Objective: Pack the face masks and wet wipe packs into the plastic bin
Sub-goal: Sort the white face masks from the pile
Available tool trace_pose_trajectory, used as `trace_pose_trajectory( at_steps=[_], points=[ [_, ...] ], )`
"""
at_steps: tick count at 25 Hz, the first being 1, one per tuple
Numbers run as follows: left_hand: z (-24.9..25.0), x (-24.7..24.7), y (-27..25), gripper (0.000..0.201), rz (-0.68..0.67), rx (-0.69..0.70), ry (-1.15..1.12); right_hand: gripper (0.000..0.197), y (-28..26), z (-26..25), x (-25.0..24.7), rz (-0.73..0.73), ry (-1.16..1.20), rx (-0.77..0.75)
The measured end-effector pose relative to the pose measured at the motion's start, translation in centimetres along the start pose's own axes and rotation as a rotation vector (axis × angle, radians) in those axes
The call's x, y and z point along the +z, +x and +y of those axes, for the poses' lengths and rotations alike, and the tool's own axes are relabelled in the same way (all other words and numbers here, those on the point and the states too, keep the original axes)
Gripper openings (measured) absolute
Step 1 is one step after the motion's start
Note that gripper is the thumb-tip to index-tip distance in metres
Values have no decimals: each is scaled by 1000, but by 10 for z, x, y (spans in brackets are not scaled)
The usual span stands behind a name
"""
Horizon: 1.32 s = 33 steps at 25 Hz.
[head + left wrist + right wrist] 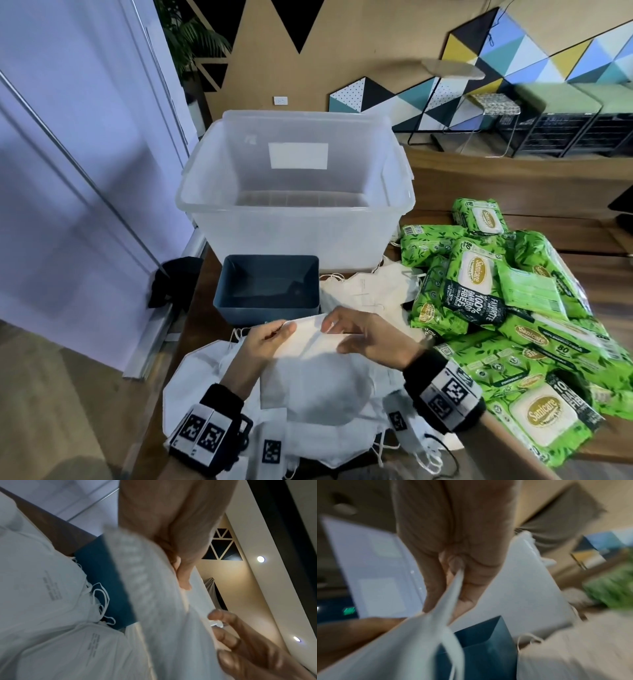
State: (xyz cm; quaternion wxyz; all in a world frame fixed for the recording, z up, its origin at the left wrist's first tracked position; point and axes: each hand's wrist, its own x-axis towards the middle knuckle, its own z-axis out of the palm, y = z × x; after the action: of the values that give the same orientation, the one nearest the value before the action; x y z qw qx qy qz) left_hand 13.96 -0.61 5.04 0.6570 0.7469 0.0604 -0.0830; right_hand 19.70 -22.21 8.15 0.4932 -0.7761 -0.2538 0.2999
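Two hands, left hand (265, 337) and right hand (368, 334), pinch one white soft folded face mask (310, 337) by its ends; being light and limp, it is best held at the edges.

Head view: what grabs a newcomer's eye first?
Probably the heap of bright green wet wipe packs on the right of the wooden table. Next, the big clear plastic bin at the far centre, with a small blue bin just in front of it. Nearest, the left hand and right hand hold one white face mask over a pile of masks.
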Motion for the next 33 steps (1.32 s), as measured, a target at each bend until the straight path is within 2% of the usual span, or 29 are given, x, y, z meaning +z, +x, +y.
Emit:
trace_pose_trajectory(
  at_steps=[4, 6, 9, 12, 16, 19, 23, 27, 30, 33],
  points=[
    [5, 13, -4, 34, 15, -161, -111, 31, 19, -16, 6, 90, -276, 9],
    [12, 21, -7, 28, -11, -133, -126, 24, 24, -20, 11, 159, -331, -40],
    [20, 31, -13, 16, -33, -54, -80, 19, 28, -21, 14, 254, -260, -90],
    [15, 36, -14, 23, 6, -78, -108, 18, 28, -19, 16, 297, -243, -85],
    [12, 40, -17, 21, 58, -102, -180, 18, 28, -14, 21, 293, -253, -113],
    [11, 38, -18, 22, 0, -112, -194, 21, 28, -10, 22, 224, -324, -178],
    [15, 38, -19, 17, 32, -106, -262, 24, 28, -11, 21, 231, -346, -187],
    [21, 41, -28, 7, -52, -88, -298, 36, 22, -16, 21, 106, -410, -378],
    [29, 40, -31, 20, -105, -109, -344, 42, 28, -19, 19, 78, -479, -421],
    [30, 34, -33, 32, -160, -120, -438, 41, 32, -18, 13, 142, -467, -365]
  ],
)
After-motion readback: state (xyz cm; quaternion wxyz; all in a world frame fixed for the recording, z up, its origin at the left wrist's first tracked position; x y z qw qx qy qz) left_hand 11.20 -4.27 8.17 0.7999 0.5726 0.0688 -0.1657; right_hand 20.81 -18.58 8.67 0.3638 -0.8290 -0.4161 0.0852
